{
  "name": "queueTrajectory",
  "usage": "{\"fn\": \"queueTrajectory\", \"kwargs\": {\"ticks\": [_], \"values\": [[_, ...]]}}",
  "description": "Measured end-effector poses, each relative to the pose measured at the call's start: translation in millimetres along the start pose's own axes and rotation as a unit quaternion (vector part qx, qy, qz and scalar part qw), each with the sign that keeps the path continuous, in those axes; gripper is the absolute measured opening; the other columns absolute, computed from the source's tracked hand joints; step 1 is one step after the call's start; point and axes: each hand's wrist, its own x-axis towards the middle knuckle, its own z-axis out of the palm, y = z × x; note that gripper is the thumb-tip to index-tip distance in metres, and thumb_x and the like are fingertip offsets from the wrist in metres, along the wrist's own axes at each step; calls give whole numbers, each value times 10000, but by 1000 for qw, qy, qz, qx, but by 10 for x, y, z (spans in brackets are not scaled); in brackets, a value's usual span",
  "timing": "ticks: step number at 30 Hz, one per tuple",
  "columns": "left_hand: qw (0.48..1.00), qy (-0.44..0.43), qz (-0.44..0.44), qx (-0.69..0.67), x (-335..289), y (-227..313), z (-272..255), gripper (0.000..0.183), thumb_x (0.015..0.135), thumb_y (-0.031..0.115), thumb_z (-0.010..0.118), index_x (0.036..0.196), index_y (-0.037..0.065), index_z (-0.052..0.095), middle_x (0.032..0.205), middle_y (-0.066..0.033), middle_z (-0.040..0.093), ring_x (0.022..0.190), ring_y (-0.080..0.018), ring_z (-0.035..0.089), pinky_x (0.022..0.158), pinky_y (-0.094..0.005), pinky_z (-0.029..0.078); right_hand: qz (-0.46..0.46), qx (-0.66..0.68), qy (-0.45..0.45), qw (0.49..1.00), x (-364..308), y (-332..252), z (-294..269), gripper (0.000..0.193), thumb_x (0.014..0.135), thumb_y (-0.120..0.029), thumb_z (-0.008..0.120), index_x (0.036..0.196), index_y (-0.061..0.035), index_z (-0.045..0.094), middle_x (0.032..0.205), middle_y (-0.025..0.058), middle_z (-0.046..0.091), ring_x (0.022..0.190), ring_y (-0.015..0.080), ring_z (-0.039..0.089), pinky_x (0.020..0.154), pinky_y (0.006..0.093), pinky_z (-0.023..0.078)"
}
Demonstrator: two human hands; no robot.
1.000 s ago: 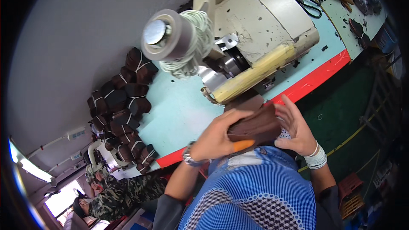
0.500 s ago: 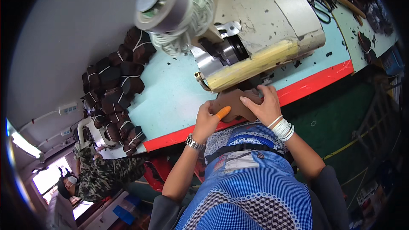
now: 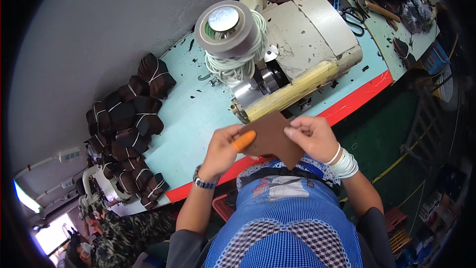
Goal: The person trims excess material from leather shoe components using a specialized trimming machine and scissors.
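Observation:
A brown leather piece [image 3: 271, 138] with angled edges is held up between both hands, just in front of the machine. My left hand [image 3: 224, 149] grips its left side, an orange finger cot on the thumb lying over the surface. My right hand [image 3: 313, 138] pinches the right edge between thumb and fingers. White bands circle the right wrist; a metal watch is on the left. Right beyond the piece stands a cream machine [image 3: 302, 39] with a yellow front bar [image 3: 292, 89]. A roll of clear tape wound with white cord [image 3: 230, 39] sits at its left end.
Bundles of dark leather pieces [image 3: 130, 119] tied with white cord are piled at the table's left. Black scissors [image 3: 354, 22] and a wooden-handled tool [image 3: 383, 11] lie at far right. A red strip [image 3: 362, 94] edges the table. A person in camouflage [image 3: 129, 233] is at lower left.
Both hands have drawn the leather piece back from the machine's front bar and lifted it toward me. The piece now shows more of its flat face. My view has shifted slightly.

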Motion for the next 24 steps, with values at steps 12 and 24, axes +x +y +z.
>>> {"fn": "queueTrajectory", "kwargs": {"ticks": [12, 24], "values": [[991, 101, -67, -55, 505, 162, -122, 282, 908, 175, 525, 951, -103, 554, 802, -179, 630, 690, -251, 662, 541, -313, 571, 42, -70, 80, 993, 684, -166, -54, 248, 767, -193, 654, 775, 55, 635, 618, 117, 622, 525, 117, 555, 514, 283, 445], [993, 57, -77, -64, 277, 109, 181, 233, 900, 149, 554, 976, -64, 612, 889, -100, 655, 779, -119, 614, 705, -243, 493, 102, 97, 3, 990, 417, -209, -21, 168, 815, -96, 631, 804, 71, 629, 735, 68, 646, 664, 74, 582, 585, 205, 460]]}}
